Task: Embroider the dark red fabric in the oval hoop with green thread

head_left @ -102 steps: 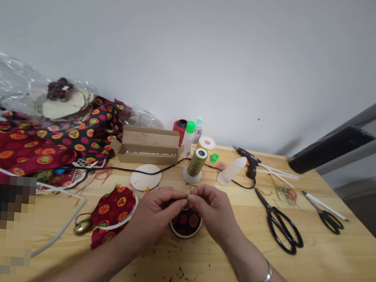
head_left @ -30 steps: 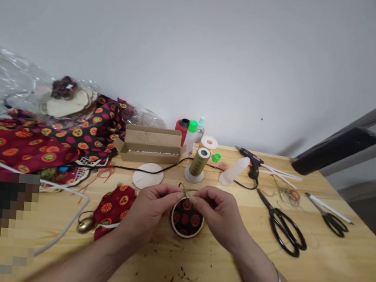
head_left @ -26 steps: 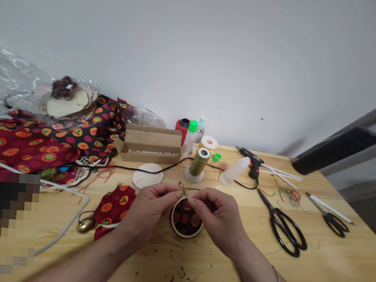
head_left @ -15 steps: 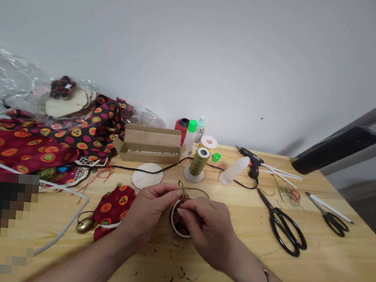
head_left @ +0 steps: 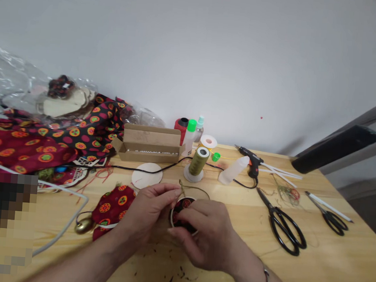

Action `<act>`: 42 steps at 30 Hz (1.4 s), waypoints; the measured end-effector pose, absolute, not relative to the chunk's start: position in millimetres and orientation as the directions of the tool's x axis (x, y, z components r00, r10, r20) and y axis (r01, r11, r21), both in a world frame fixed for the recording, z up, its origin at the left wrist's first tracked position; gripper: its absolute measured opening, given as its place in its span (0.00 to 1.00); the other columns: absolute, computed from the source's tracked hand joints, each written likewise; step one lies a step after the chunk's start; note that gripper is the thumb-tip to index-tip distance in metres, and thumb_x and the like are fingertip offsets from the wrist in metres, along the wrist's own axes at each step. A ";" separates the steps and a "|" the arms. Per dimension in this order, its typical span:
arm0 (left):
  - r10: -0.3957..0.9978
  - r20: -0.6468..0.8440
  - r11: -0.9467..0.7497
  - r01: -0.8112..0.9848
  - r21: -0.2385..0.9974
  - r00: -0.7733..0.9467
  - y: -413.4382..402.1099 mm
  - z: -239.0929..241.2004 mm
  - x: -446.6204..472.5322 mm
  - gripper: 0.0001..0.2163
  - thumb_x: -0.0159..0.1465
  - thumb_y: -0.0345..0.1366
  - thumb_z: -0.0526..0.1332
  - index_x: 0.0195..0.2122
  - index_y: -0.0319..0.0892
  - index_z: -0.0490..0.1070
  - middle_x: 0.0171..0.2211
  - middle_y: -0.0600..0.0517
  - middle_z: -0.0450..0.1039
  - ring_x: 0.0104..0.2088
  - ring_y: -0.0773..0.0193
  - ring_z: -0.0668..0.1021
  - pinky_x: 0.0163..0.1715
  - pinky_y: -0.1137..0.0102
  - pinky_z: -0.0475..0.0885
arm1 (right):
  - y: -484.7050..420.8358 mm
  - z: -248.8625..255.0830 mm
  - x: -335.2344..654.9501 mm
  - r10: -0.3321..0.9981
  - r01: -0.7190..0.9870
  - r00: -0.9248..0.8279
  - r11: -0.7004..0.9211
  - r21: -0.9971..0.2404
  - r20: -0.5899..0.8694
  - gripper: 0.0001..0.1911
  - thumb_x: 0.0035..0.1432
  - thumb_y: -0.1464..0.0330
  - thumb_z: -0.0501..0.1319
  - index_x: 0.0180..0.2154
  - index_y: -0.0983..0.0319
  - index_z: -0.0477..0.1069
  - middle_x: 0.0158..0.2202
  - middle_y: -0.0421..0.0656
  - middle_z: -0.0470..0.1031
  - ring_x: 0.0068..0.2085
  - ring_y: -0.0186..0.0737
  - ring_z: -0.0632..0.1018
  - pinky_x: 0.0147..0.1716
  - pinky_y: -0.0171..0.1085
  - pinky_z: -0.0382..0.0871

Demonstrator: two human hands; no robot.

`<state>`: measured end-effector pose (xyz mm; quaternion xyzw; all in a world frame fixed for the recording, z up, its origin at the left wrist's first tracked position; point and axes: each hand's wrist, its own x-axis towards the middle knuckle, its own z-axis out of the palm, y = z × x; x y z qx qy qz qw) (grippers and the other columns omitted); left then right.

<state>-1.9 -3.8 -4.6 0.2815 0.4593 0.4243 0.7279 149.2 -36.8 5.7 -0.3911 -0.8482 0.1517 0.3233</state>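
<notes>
Thumb and fingers of my left hand [head_left: 152, 207] are pinched together on an olive cord [head_left: 195, 188], close to its small knotted end. The cord loops toward the back of a round, pale-rimmed piece [head_left: 188, 203] lined with dark patterned fabric. Over that round piece is my right hand [head_left: 205, 229], its fingers curled onto the fabric and its thumb at the near rim; the hand hides much of the piece. Beside my left forearm lies a dark red patterned fabric piece [head_left: 113, 207], with a brass bell [head_left: 84, 225] next to it.
Behind the hands stand an olive thread spool [head_left: 198, 161], a white bottle [head_left: 234, 170] and an open cardboard box [head_left: 151, 155]. Large scissors [head_left: 282, 226], a glue gun [head_left: 250, 156] and smaller scissors [head_left: 333, 220] lie to the right. Patterned cloth [head_left: 28, 145] is heaped at left.
My right hand has let go of the cord and dropped onto the round piece, its thumb moving left and toward me. My left hand stays at the cord.
</notes>
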 end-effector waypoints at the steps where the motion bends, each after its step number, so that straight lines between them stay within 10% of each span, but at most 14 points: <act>1: 0.876 -0.429 0.481 -0.357 0.801 0.219 -4.0 -4.2 -1.6 0.04 0.48 0.32 0.67 0.25 0.39 0.74 0.14 0.60 0.68 0.15 0.76 0.67 0.16 0.81 0.61 | -35.8 7.3 150.0 0.787 0.537 -0.394 0.616 -0.576 0.474 0.06 0.54 0.68 0.58 0.29 0.64 0.69 0.25 0.42 0.70 0.27 0.35 0.69 0.27 0.35 0.60; 4: 0.872 -0.424 0.485 -0.324 0.813 0.244 -4.3 -4.8 -1.1 0.04 0.49 0.33 0.67 0.25 0.39 0.75 0.19 0.56 0.74 0.20 0.72 0.72 0.22 0.78 0.66 | -29.9 7.9 150.7 0.898 0.391 -0.053 0.421 -0.818 0.437 0.03 0.53 0.71 0.58 0.32 0.64 0.69 0.31 0.44 0.71 0.34 0.37 0.71 0.35 0.37 0.64; 7: 0.868 -0.413 0.485 -0.286 0.827 0.276 -4.4 -7.2 -1.6 0.05 0.50 0.35 0.67 0.27 0.40 0.76 0.23 0.53 0.77 0.25 0.68 0.75 0.27 0.75 0.69 | -22.9 2.5 147.4 0.999 0.022 0.032 0.027 -0.999 0.028 0.07 0.52 0.66 0.60 0.31 0.63 0.66 0.28 0.41 0.69 0.30 0.34 0.71 0.31 0.35 0.66; 12: 0.884 -0.343 0.418 -0.211 0.884 0.316 -5.2 -6.2 -2.3 0.03 0.52 0.33 0.65 0.27 0.41 0.77 0.24 0.54 0.77 0.27 0.67 0.75 0.31 0.74 0.68 | -19.1 -4.0 139.9 0.947 -0.373 -0.139 -0.320 -0.871 -0.289 0.13 0.49 0.61 0.63 0.31 0.63 0.64 0.27 0.38 0.69 0.29 0.32 0.73 0.33 0.35 0.68; 20: 0.840 -0.304 0.394 -0.121 0.911 0.449 -4.7 -0.1 -1.5 0.06 0.54 0.35 0.63 0.24 0.40 0.77 0.21 0.53 0.77 0.25 0.66 0.75 0.30 0.74 0.67 | -17.3 0.1 144.6 0.905 -0.196 -0.234 -0.402 -0.894 -0.356 0.15 0.45 0.62 0.65 0.32 0.67 0.73 0.15 0.36 0.66 0.15 0.24 0.63 0.14 0.26 0.53; 42: 0.864 -0.404 0.443 -0.070 0.894 0.299 -3.4 -2.7 -3.7 0.06 0.48 0.35 0.66 0.20 0.39 0.75 0.18 0.54 0.75 0.21 0.69 0.72 0.25 0.75 0.65 | -14.7 5.9 148.7 0.955 0.023 -0.056 -0.291 -0.957 -0.291 0.06 0.39 0.68 0.67 0.22 0.65 0.76 0.16 0.37 0.69 0.17 0.28 0.65 0.17 0.30 0.60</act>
